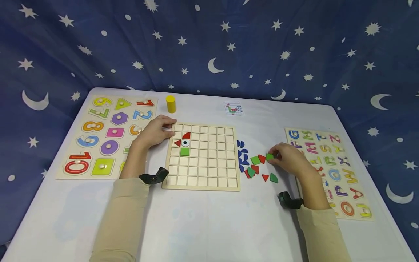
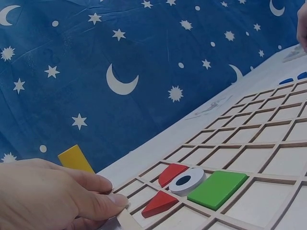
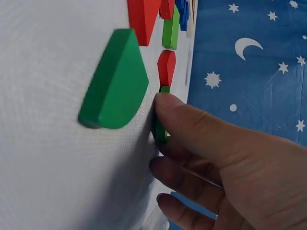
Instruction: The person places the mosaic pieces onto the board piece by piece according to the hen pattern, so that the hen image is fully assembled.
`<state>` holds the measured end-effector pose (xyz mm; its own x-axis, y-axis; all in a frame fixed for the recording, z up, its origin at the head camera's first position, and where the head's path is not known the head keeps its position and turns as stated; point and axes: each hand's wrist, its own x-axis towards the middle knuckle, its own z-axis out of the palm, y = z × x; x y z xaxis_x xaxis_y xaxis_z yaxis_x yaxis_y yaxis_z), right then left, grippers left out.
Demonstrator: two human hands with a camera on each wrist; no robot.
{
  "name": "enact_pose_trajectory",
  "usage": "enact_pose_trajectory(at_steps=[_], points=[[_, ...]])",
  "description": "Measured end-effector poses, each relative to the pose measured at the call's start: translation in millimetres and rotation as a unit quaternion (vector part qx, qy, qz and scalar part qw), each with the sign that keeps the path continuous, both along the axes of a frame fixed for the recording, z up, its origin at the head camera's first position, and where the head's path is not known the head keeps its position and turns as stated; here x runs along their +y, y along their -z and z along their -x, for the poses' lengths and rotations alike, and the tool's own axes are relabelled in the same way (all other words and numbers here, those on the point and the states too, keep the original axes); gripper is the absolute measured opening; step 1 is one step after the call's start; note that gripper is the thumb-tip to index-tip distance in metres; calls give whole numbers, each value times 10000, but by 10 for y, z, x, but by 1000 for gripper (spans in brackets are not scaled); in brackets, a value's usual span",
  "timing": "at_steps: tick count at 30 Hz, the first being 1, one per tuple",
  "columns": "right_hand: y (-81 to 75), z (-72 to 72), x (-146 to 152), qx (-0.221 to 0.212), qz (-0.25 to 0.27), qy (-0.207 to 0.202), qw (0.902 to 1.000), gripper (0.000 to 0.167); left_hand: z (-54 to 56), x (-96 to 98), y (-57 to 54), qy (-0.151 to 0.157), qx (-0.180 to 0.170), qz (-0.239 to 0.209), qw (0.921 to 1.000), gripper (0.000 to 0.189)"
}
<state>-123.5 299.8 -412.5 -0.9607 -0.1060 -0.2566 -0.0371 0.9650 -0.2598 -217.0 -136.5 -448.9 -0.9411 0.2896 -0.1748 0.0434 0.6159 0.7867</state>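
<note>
My left hand holds the upper left corner of a wooden grid board, its thumb at the board's edge. On the board lie a red quarter-round piece, a red triangle, a white eye piece and a green square. Right of the board, my right hand pinches a green block between thumb and fingers, close over the tablecloth. Beside that hand are a red piece, another green square and a green quarter-round piece.
Several blue pieces lie along the board's right side. A yellow cylinder stands behind my left hand, and a small picture card lies at the back. A number puzzle is at left, a letter puzzle at right.
</note>
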Motion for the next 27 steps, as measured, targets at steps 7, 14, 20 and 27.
enact_pose_trajectory(at_steps=[7,14,20,27], points=[[-18,26,36,158,24,-52,9999,33,7,20,-34,14,-11,-64,10000,48],[-113,38,-83,384,168,180,9990,33,5,0,-49,-33,-36,-116,9999,48],[-197,22,-406,578,286,-44,9979,30,2,-6,-31,-30,-42,-123,9999,48],[-200,-23,-1009,964,380,-1045,9891,30,-1,-1,-11,-39,-69,-95,9999,48]])
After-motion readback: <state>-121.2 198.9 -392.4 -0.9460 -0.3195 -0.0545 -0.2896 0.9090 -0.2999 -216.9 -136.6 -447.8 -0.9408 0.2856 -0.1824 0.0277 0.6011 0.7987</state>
